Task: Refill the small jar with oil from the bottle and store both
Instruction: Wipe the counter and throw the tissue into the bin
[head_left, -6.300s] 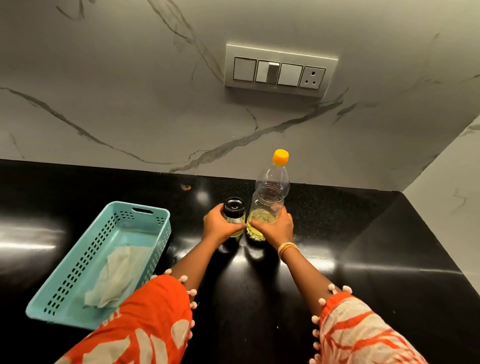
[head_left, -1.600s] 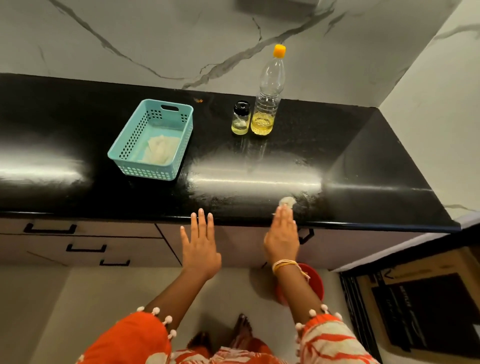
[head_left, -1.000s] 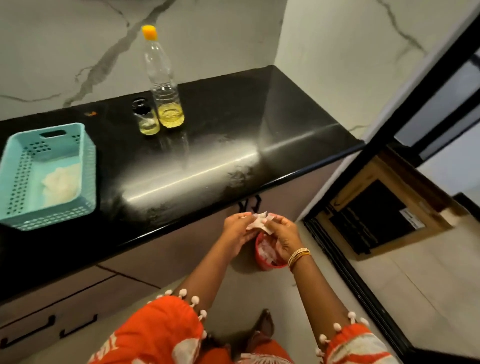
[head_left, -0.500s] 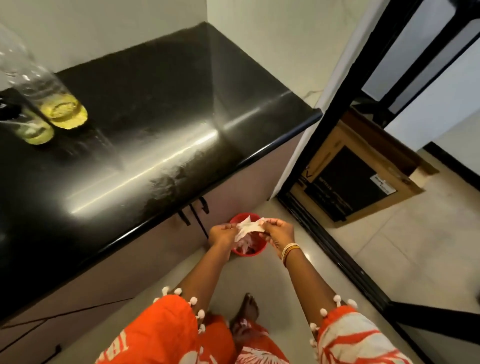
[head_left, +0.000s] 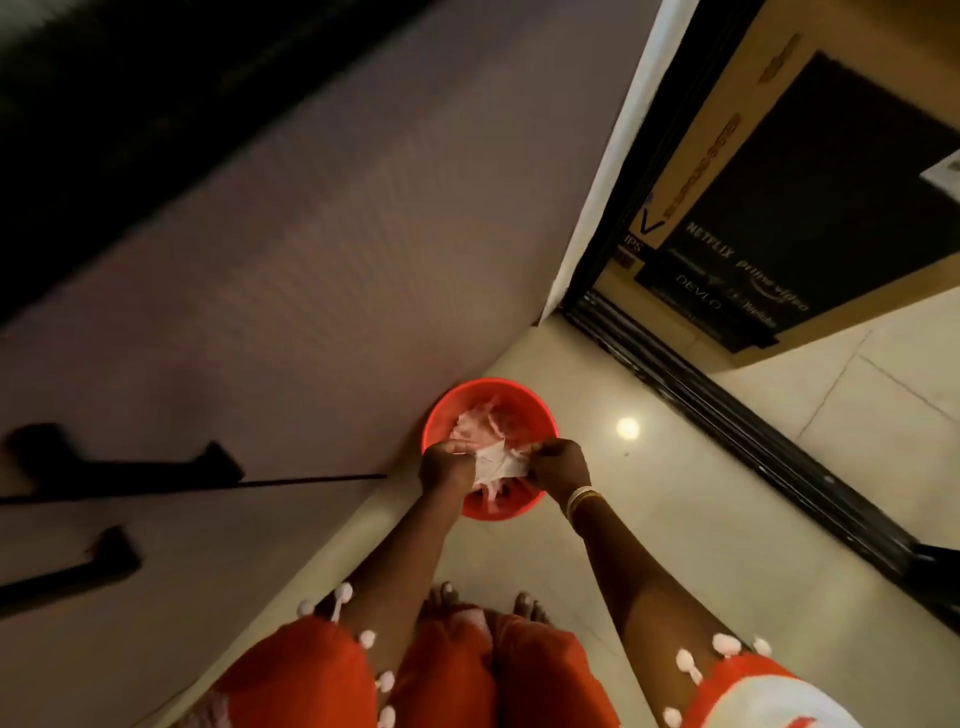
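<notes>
**Tissue over bin; jar and bottle out of view**

My left hand (head_left: 448, 466) and right hand (head_left: 560, 464) each pinch an edge of a crumpled white paper tissue (head_left: 497, 461), just above the round red plastic bin (head_left: 540, 415) on the floor. Tissue: light, limp, probably oily; edge grip suffices. Small jar and bottle not visible here.

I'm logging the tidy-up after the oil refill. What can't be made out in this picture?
- Head view: the oil jar and bottle are out of frame above.
- Tissue: pinched between left hand and right hand, which hide its ends.
- Red bin: both hands cover its near contents.
- Drawer handles: motion-blurred.
</notes>
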